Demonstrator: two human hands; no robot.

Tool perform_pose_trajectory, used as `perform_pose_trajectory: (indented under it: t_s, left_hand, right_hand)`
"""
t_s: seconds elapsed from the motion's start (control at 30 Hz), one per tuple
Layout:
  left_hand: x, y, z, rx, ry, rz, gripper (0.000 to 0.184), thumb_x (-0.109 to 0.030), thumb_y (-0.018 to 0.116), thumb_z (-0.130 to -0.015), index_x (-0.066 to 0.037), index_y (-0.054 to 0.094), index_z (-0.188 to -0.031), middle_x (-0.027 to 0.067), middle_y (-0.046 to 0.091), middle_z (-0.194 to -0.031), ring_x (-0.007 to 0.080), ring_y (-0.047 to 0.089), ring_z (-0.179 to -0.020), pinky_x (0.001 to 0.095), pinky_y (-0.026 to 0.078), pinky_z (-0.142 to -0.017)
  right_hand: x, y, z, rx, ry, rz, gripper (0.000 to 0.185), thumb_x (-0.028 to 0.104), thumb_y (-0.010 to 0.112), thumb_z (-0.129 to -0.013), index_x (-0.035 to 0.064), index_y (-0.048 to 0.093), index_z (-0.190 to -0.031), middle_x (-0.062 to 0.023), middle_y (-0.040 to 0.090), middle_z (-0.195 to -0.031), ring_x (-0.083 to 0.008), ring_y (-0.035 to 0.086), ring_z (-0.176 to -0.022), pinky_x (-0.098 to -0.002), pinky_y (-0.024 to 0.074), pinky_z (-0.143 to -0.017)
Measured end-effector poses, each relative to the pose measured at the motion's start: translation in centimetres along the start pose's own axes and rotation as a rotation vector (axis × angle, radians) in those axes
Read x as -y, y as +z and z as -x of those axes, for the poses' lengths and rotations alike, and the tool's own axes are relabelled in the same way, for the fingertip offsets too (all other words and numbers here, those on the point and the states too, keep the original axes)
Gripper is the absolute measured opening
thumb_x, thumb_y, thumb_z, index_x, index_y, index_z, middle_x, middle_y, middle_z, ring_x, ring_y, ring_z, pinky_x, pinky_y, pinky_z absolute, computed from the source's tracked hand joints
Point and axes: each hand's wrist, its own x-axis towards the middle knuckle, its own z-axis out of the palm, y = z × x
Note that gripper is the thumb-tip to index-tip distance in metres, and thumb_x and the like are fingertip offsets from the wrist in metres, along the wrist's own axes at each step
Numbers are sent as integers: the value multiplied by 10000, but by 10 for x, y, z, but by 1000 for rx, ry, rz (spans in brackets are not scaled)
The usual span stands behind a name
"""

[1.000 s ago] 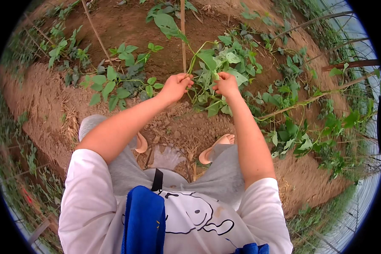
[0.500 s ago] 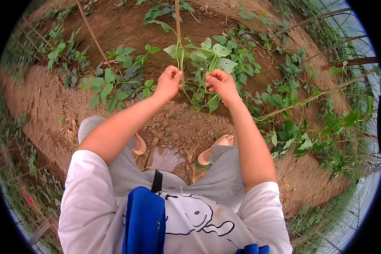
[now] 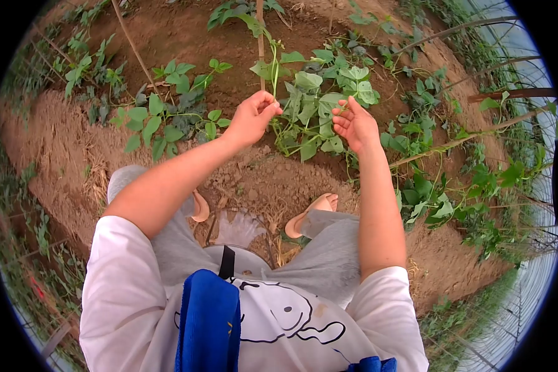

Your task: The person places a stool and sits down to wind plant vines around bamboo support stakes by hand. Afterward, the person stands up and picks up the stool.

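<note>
Many leaves (image 3: 308, 110) (green); between hands (image 3: 249, 121) (image 3: 358, 129)

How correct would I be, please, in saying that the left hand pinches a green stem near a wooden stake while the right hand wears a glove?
Not quite: the right hand is bare, not gloved, as the head view shows. The left hand does pinch a green stem near a wooden stake.

The wide head view faces forward and down over the shirt (image 3: 273, 310).
</note>
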Motion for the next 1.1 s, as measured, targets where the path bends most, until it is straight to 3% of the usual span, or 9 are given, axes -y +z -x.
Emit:
perform_pose_trajectory:
  t_s: [0.17, 0.27, 0.4, 0.53, 0.67, 0.73, 0.8, 1.03, 1.1]
  left_hand:
    - [0, 4, 6, 135, 7, 1, 127, -173, 437, -847, -50, 448, -818, 16, 538, -799, 75, 482, -772, 236, 388, -721]
    - [-4, 7, 7, 113, -70, 50, 135, -189, 427, -851, -61, 449, -816, 12, 535, -795, 80, 485, -776, 237, 390, -723]
    - [-3, 9, 7, 8, -162, 185, 111, -162, 440, -830, -54, 456, -814, 24, 549, -753, 87, 492, -712, 240, 397, -654]
    - [-2, 11, 9, -8, -235, 202, 116, -170, 430, -836, -60, 464, -817, 16, 543, -743, 87, 489, -706, 238, 392, -657]
    - [-3, 9, 10, -11, -323, 252, 120, -186, 430, -838, -74, 471, -822, 4, 534, -747, 82, 484, -724, 230, 381, -680]
    - [-6, 9, 12, -10, -337, 288, 122, -192, 431, -838, -79, 473, -824, 0, 533, -751, 81, 484, -733, 230, 379, -689]
    - [-10, 9, 12, -23, -347, 274, 121, -196, 431, -839, -85, 476, -824, -2, 534, -761, 79, 485, -753, 230, 376, -703]
    - [-15, 13, 14, 23, -271, 288, 128, -194, 437, -839, -75, 483, -827, 8, 550, -805, 81, 492, -762, 232, 374, -724]
    - [-16, 12, 12, 67, -157, 227, 125, -197, 437, -848, -82, 489, -850, 8, 545, -825, 78, 505, -801, 226, 394, -733]
  right_hand:
    - [-3, 9, 4, -74, -35, 71, 231, 257, 446, -837, 44, 483, -919, -61, 551, -733, -111, 525, -560, -222, 433, -484]
    - [-10, 29, 15, -35, -204, 226, 232, 228, 453, -835, 42, 504, -965, -33, 554, -727, -88, 513, -552, -204, 418, -507]
    - [-34, 52, 24, 256, -433, 499, 208, 209, 510, -806, 27, 538, -904, -10, 541, -675, -69, 528, -539, -184, 401, -485]
    - [-37, 60, 19, 162, -188, 591, 154, 145, 507, -788, -4, 518, -754, -18, 520, -583, -86, 506, -454, -197, 395, -441]
    - [-8, 48, 15, 28, -566, 405, 177, 190, 508, -800, 22, 527, -749, 3, 518, -622, -63, 510, -488, -185, 387, -441]
    - [-10, 43, 10, 30, -549, 398, 168, 182, 517, -792, 26, 525, -733, -4, 523, -632, -66, 512, -495, -186, 384, -437]
    - [-16, 40, 4, 9, -248, 472, 166, 178, 528, -783, 24, 522, -721, -11, 527, -642, -70, 513, -492, -190, 386, -437]
    - [-8, 38, 2, -111, -222, 140, 106, 126, 560, -758, 51, 499, -713, -34, 556, -671, -86, 515, -498, -200, 407, -448]
    - [-5, 39, 4, -122, -239, -2, 108, 102, 572, -750, 42, 497, -702, -34, 552, -647, -87, 515, -493, -195, 404, -434]
